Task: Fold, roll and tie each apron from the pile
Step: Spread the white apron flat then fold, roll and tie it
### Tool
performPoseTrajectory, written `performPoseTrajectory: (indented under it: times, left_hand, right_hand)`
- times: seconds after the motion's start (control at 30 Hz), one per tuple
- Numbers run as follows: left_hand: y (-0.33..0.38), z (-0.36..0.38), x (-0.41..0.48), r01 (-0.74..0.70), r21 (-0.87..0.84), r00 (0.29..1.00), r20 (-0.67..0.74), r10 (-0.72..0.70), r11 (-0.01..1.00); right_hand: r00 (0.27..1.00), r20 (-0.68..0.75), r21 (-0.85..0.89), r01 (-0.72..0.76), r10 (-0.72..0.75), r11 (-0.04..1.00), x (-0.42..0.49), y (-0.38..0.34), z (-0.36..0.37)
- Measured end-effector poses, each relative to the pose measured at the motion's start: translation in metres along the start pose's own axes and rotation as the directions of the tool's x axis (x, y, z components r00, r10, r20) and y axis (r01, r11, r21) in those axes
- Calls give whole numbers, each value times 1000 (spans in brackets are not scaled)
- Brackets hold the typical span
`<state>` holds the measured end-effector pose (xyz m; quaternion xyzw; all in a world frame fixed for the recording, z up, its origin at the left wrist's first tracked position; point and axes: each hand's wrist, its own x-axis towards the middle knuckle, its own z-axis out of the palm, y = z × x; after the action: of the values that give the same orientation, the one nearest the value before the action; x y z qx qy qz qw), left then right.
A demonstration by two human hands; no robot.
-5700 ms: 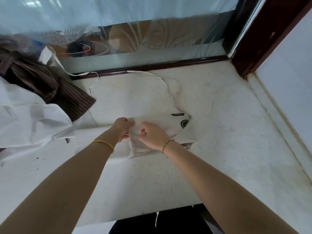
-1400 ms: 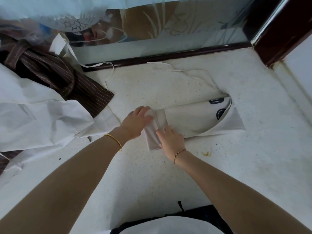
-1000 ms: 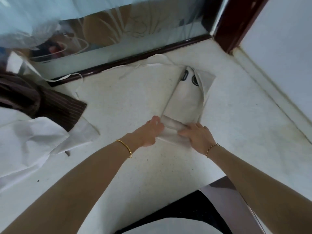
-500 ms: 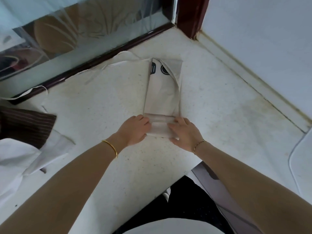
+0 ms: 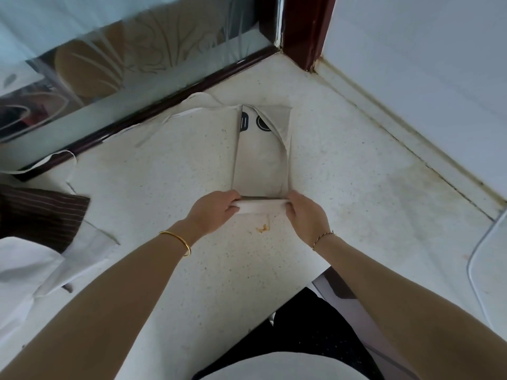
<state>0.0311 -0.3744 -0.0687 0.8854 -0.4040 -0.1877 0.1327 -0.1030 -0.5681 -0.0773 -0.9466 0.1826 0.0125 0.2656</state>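
Note:
A cream apron (image 5: 258, 157) lies folded into a narrow strip on the speckled white counter (image 5: 170, 171), pointing away from me, with black print at its far end. Its near end is rolled into a tight tube. My left hand (image 5: 216, 212) grips the tube's left end and my right hand (image 5: 304, 215) grips its right end. The apron's thin ties (image 5: 175, 119) trail to the left along the dark window frame.
The pile sits at the left edge: a brown striped apron (image 5: 38, 212) and a white one (image 5: 30, 267). A glass pane (image 5: 131, 58) with a dark frame runs behind the counter, a white wall (image 5: 428, 64) stands at the right, and a small orange stain (image 5: 263, 229) marks the counter.
The folded strip was swung from sideways to pointing away from me. Both hands have rolled its near end further up, so the tube is thicker and the flat part shorter.

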Motion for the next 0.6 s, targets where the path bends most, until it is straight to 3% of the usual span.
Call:
performPoseTrajectory:
  times: [0.2,0.4,0.47,0.53,0.6]
  left_hand:
    - [11,1,6,159,-299,981,-58,-184,941]
    - [21,12,12,262,-361,958,-11,-285,895]
    - [20,14,12,242,-190,957,-113,-266,952]
    - [17,14,14,90,146,968,-244,-52,985]
    - [15,13,15,-143,318,968,-152,199,937]
  right_hand:
    - [970,-39,120,-232,238,965,15,2,-3]
    - [948,0,40,-317,317,948,20,7,7]
    - [943,5,8,-332,332,943,24,5,7]
    - [940,2,-7,-342,342,940,27,3,8]
    - [942,-6,-37,-335,335,941,27,0,9]
